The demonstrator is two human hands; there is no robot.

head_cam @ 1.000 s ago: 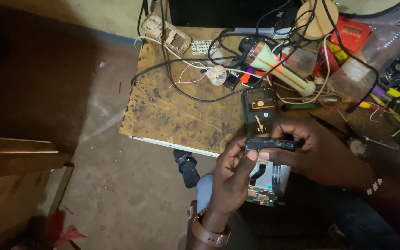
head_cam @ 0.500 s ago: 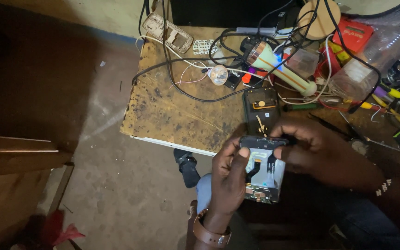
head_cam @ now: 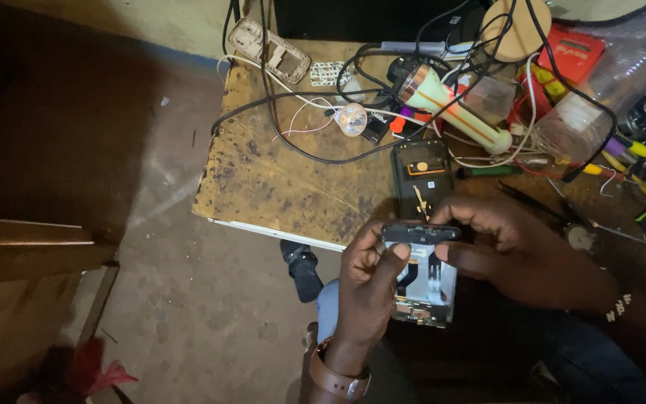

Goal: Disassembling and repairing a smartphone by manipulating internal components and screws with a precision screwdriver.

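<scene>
My left hand (head_cam: 364, 292) and my right hand (head_cam: 521, 251) both hold an opened phone frame (head_cam: 424, 277) with bare metal and circuit parts showing. The left thumb presses its upper left corner, the right fingers pinch the dark top edge. The frame hangs just off the front edge of a stained wooden table (head_cam: 278, 179). A second dark phone body (head_cam: 422, 176) with an orange-brown strip lies flat on the table right behind my fingers. A brown strap sits on my left wrist.
A pale green torch (head_cam: 450, 108) lies among tangled black and white cables (head_cam: 323, 112). A beige phone shell (head_cam: 272, 61) is at the back left. Screwdrivers and tools (head_cam: 637, 161), a clear plastic container (head_cam: 596, 101) and a red box (head_cam: 571, 54) crowd the right. Bare floor lies left.
The phone frame and both hands have shifted slightly down and toward me; my right fingers have settled on the frame's top edge.
</scene>
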